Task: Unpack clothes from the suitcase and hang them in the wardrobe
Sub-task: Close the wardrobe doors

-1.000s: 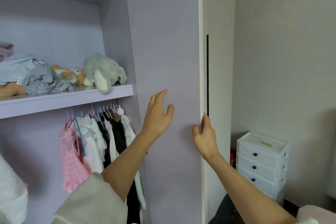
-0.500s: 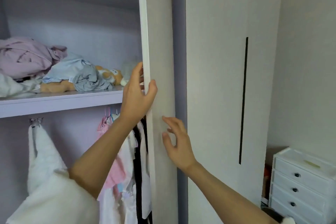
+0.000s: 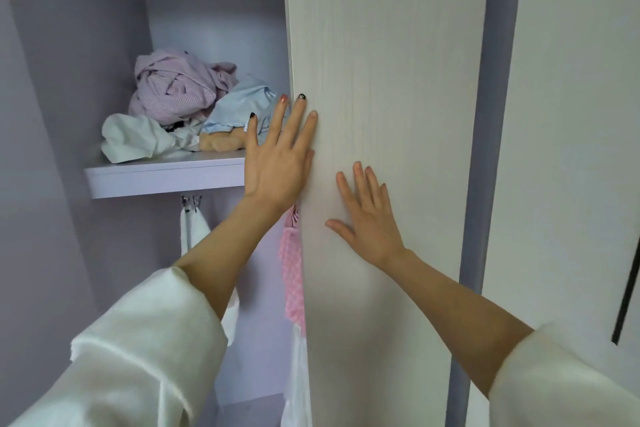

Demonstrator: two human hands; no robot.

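A pale wardrobe door (image 3: 388, 80) fills the middle of the view and covers most of the opening. My left hand (image 3: 277, 156) lies flat with straight fingers along the door's left edge. My right hand (image 3: 367, 218) presses flat on the door's face, fingers spread. Behind the door's edge a pink checked garment (image 3: 292, 274) and a white one (image 3: 296, 374) hang partly hidden. A white cloth (image 3: 192, 229) hangs from clips under the shelf. The suitcase is out of view.
The lilac shelf (image 3: 162, 173) carries a heap of crumpled clothes: striped pink (image 3: 176, 87), light blue (image 3: 242, 104), white (image 3: 135, 139). A second white door (image 3: 568, 149) with a dark slot handle (image 3: 628, 288) stands at the right.
The door has swung further across the opening, hiding most hanging clothes and the toys. My left hand let go of the edge and lies flat; my right hand now presses the face.
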